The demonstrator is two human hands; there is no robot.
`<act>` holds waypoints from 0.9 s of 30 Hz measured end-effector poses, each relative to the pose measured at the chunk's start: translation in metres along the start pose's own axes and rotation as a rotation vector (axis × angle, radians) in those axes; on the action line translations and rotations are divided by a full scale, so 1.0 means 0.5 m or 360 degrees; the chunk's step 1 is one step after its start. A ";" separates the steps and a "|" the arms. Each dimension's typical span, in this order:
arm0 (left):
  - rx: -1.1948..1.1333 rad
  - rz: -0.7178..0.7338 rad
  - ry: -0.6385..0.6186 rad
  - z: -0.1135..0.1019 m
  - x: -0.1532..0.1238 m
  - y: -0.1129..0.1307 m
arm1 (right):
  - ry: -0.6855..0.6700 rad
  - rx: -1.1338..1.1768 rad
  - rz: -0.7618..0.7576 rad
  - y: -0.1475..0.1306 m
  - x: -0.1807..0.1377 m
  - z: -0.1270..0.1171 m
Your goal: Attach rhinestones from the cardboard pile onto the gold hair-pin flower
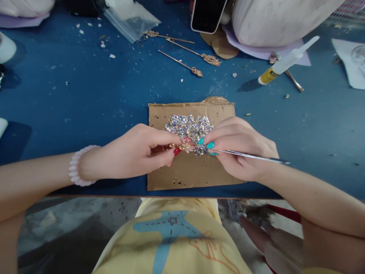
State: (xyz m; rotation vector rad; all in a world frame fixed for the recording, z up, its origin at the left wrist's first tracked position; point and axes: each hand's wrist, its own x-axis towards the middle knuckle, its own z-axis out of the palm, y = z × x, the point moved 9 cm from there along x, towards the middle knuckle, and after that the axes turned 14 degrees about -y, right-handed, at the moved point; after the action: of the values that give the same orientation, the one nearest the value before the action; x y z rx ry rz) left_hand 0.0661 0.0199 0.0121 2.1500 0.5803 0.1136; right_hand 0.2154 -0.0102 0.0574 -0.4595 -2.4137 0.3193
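My left hand [142, 152] is closed, thumb and forefinger pinching a gold hairpin whose ornate head [188, 145] carries pink stones. My right hand [242, 148] is closed around slim silver tweezers [245, 154], with their dark end pointing right. Its fingertips touch the right side of the hairpin's head; whether they also pinch a small stone is hidden. Just beyond both hands lies a heap of glittering multicoloured rhinestones [182, 125]. The heap rests on a piece of brown cardboard [194, 173] near the table's front edge.
Several gold hairpins, one with an ornate head [210, 59], lie farther back on the blue table [85, 106]. A white-nozzled glue tube [279, 68] stands tilted at right. Behind are a phone [208, 15], a clear plastic bag [131, 23] and a pale rounded bag [279, 23].
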 end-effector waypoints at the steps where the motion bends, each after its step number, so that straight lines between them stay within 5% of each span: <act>1: 0.0004 0.0003 0.0005 0.000 0.000 0.000 | 0.0024 -0.0002 0.0003 0.000 -0.001 0.001; 15: -0.0325 -0.0062 -0.0035 0.013 -0.002 -0.022 | 0.0314 0.0085 0.0005 0.004 -0.007 -0.012; 27: -0.0433 0.0008 0.0009 0.010 -0.011 -0.021 | 0.0227 0.0114 -0.0031 -0.005 -0.003 -0.006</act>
State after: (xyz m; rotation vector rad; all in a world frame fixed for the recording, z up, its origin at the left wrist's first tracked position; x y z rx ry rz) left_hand 0.0589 0.0192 0.0016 1.8880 0.5307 0.1903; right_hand 0.2176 -0.0127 0.0596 -0.4123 -2.2591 0.3514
